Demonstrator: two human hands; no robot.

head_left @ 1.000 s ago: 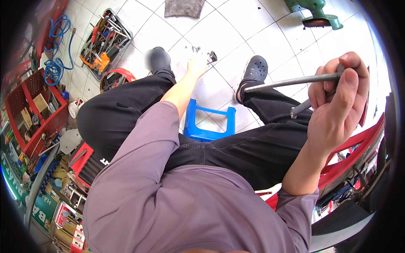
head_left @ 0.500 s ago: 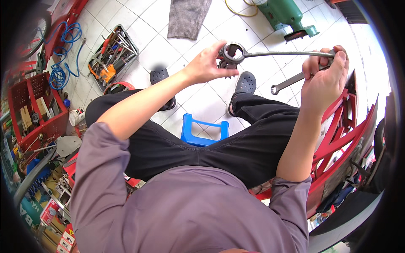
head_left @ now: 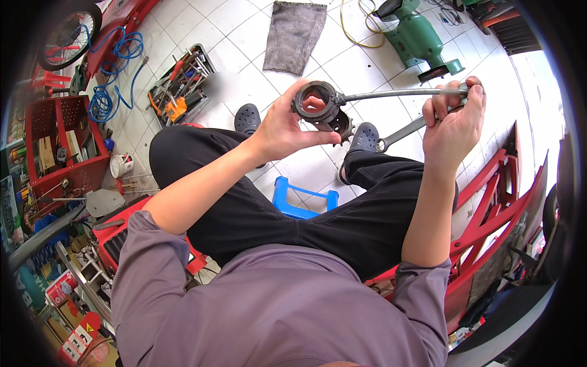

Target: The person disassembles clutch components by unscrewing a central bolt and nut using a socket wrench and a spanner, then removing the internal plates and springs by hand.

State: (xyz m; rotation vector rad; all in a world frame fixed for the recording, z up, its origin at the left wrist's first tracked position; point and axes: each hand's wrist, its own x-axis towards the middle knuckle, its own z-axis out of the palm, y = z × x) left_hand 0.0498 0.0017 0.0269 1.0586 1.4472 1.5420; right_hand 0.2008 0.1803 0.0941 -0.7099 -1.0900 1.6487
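My left hand (head_left: 278,128) is closed around a dark, hollow metal part (head_left: 331,114) with a wide round opening and a toothed rim at its lower end. Fingers show through the opening. From the part's side a thin grey flexible-looking rod (head_left: 391,93) runs across to my right hand (head_left: 454,125). That hand is closed on the rod's far end, and also on a combination wrench (head_left: 405,131) whose ring end points down to the left. How the rod meets the metal part cannot be made out. Both hands are raised above the floor, over my knees.
A tray of hand tools (head_left: 183,85) lies on the tiled floor at left, near a blue hose (head_left: 107,101). A grey cloth (head_left: 295,37) and a green bench grinder (head_left: 419,40) lie ahead. Between my legs is a blue plastic stool (head_left: 299,213). Red metal framing (head_left: 489,226) stands at right.
The metal part has tilted in my left hand, so its opening and toothed rim show more. Both hands sit slightly lower and further left. The whole view has shifted.
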